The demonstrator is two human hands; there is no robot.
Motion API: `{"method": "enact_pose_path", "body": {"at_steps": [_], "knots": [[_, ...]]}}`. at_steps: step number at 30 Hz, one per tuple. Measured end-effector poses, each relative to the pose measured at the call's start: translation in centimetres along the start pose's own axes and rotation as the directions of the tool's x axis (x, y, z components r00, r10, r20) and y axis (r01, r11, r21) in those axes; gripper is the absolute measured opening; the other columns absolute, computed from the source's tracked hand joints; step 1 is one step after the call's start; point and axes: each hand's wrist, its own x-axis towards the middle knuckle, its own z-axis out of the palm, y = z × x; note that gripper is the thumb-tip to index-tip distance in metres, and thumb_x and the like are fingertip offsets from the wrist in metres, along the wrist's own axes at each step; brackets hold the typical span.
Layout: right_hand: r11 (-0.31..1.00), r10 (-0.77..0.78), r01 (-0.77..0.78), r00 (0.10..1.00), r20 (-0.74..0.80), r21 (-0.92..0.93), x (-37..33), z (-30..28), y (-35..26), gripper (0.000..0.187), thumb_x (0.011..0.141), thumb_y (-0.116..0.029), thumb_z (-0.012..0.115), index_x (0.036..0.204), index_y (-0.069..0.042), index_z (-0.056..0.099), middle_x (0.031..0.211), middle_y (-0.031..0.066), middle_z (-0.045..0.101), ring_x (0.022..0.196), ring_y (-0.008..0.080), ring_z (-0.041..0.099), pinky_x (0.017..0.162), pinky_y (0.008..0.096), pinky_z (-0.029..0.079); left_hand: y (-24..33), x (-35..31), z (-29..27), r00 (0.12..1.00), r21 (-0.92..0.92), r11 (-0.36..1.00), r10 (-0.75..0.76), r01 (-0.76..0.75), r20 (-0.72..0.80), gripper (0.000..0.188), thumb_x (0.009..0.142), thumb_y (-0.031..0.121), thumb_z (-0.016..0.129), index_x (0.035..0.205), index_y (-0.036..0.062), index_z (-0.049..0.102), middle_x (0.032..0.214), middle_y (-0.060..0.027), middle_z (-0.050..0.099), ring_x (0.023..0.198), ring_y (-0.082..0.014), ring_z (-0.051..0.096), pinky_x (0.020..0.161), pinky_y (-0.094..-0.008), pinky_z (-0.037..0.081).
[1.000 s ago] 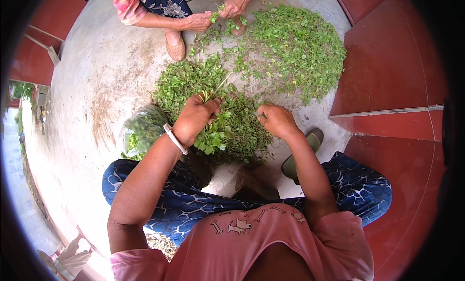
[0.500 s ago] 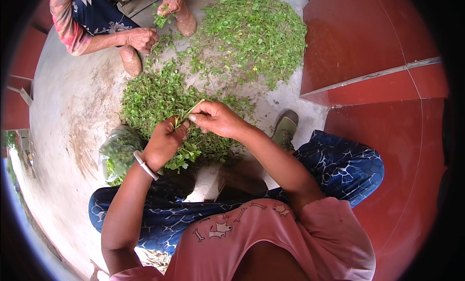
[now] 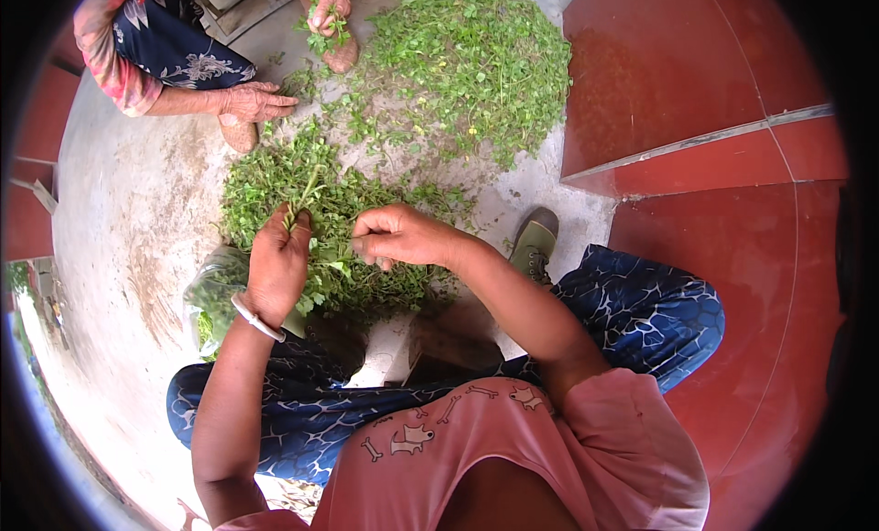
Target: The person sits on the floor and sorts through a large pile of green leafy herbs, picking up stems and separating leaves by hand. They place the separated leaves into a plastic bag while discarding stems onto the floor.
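Observation:
My left hand (image 3: 280, 264), with a white bangle at its wrist, is closed round a small bunch of leafy green stems (image 3: 311, 185). Pale stem ends stick up past the thumb, and leaves hang below on the inner side. To its right, my right hand (image 3: 403, 235) hovers apart with the fingers curled toward the thumb; whatever they pinch, if anything, is too small to make out. Beneath both hands spreads a heap of picked greens (image 3: 265, 188) on the concrete floor.
A clear plastic bag (image 3: 215, 288) with greens stands left of my left wrist. A larger pile of greens (image 3: 476, 64) lies at the far right, beside red tiled panels (image 3: 696, 165). Opposite, a co-worker's hand (image 3: 256, 102) reaches low while the other holds greens (image 3: 325, 38).
My hands have parted: the left moved left and down with the bunch, the right let go of the stem they both held. The co-worker's lower hand has straightened its fingers.

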Motion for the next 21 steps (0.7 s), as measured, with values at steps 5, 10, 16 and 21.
{"method": "enact_pose_path", "body": {"at_steps": [5,10,16,21], "knots": [[0.618,0.008,-0.399,0.865,-0.502,-0.678,0.5,-5.2,5.7,0.027,0.088,-0.030,0.056,0.105,-0.009,0.057,0.108,0.0129,0.058,0.091,0.0275,0.060,0.080,0.0400,0.047,2.1,-0.6,-0.1,0.979,-0.324,0.932,-0.109,0.161,0.172,0.016,0.095,0.018,0.048,0.097,0.0030,0.053,0.073,0.0054,0.046,0.067,-0.0064,0.041,0.059,-0.0231,0.036],[0.514,-0.250,-0.548,0.640,-0.727,-0.660,0.5,-12.4,8.3,0.037,0.086,-0.026,0.053,0.120,-0.010,0.052,0.123,0.0165,0.050,0.102,0.0319,0.056,0.086,0.0416,0.046,0.9,-1.2,0.9,0.982,0.047,0.983,0.172,-0.176,0.080,0.018,0.090,0.010,0.052,0.102,-0.0030,0.051,0.084,-0.0185,0.050,0.076,-0.0323,0.049,0.069,-0.0369,0.041],[0.291,-0.028,-0.666,0.712,-0.702,-0.687,-0.5,-15.5,11.9,0.025,0.080,-0.016,0.052,0.103,-0.010,0.059,0.105,0.0151,0.060,0.089,0.0324,0.061,0.077,0.0414,0.049,2.1,-0.9,0.8,0.998,-0.236,0.972,0.010,0.007,0.069,0.018,0.095,0.012,0.045,0.103,-0.0030,0.050,0.080,-0.0065,0.053,0.073,-0.0132,0.056,0.065,-0.0264,0.047],[0.459,-0.245,-0.675,0.529,-0.812,-0.578,-0.9,-16.8,12.0,0.015,0.081,-0.022,0.055,0.089,-0.010,0.059,0.086,0.0122,0.064,0.082,0.0326,0.062,0.072,0.0411,0.049,4.0,-0.7,0.8,0.996,-0.459,0.887,-0.014,0.051,0.083,0.019,0.097,0.018,0.044,0.099,-0.0004,0.050,0.069,-0.0029,0.052,0.066,-0.0108,0.051,0.062,-0.0283,0.048]]}}
